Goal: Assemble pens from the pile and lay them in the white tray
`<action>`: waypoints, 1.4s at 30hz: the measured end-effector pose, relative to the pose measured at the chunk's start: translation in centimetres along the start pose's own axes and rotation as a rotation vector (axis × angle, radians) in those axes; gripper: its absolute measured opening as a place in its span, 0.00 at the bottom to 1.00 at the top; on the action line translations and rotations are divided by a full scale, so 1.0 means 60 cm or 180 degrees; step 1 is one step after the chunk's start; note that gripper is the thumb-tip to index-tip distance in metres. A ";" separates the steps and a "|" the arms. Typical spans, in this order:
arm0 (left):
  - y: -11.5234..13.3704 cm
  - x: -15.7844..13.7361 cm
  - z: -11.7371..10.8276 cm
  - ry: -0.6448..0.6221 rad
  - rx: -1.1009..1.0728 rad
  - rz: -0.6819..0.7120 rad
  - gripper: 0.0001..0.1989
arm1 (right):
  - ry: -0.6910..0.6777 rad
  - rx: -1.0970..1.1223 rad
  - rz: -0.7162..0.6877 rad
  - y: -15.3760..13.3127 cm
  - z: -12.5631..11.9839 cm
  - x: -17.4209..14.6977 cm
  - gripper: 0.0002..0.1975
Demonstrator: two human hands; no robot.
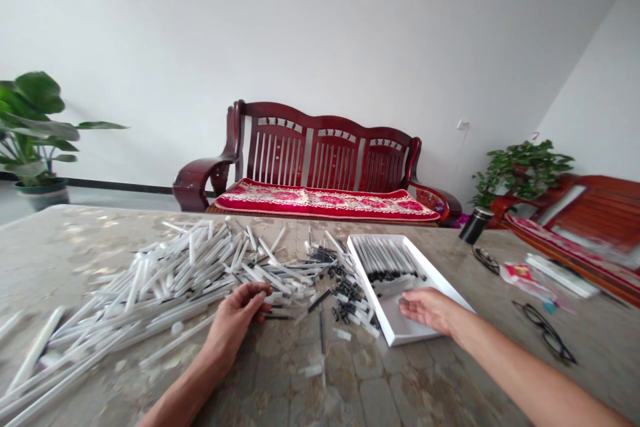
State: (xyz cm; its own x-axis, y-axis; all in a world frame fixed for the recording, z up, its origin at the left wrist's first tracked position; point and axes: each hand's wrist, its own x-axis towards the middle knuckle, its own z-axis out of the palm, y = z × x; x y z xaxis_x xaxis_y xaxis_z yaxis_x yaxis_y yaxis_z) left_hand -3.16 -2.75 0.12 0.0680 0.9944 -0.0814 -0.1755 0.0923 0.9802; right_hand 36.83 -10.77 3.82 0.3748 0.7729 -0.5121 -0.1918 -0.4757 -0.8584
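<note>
My left hand (240, 312) is over the table at the near edge of a pile of clear and white pen tubes (170, 267). Its fingers are curled together, and a thin dark stick (279, 317) shows by the fingertips; whether they grip it I cannot tell. My right hand (425, 308) reaches into a shallow white box (457, 293), fingers stretched out near its floor. Pens with black ends (387, 257) lie in a row in the far part of the box, with a loose pen (395, 285) just beyond my right fingertips.
Small black and clear pen parts (353, 300) are scattered left of the box. Eyeglasses (547, 330), a black cup (476, 225) and a plastic packet (530, 280) stand or lie to the right. Beyond the table (350, 393) is a red wooden bench (333, 153).
</note>
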 end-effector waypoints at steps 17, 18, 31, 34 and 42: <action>0.002 -0.001 -0.002 0.0038 0.0085 -0.0069 0.28 | 0.0425 -0.3282 -0.1961 0.012 0.039 0.030 0.16; 0.000 0.000 -0.003 0.0030 0.0078 -0.0059 0.28 | 0.0661 -0.3481 -0.2048 0.007 0.030 0.027 0.17; 0.003 -0.002 -0.002 0.0068 0.0026 -0.0031 0.26 | 0.1358 -0.4320 -0.1833 0.011 -0.019 0.039 0.21; 0.004 -0.003 0.000 0.0076 0.0055 -0.0053 0.26 | 0.1476 -0.4142 -0.1757 0.018 -0.026 0.055 0.24; 0.009 -0.005 0.001 0.0089 0.0146 -0.0015 0.27 | 0.1283 -0.3822 -0.1691 0.011 -0.051 0.077 0.23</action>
State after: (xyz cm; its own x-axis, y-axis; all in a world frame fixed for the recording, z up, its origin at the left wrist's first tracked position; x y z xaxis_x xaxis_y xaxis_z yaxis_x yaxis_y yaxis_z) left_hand -3.23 -3.01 0.70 0.0412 0.9951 -0.0904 -0.1301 0.0950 0.9869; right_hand 41.22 -8.77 0.98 0.4304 0.8983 0.0881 0.8744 -0.3907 -0.2878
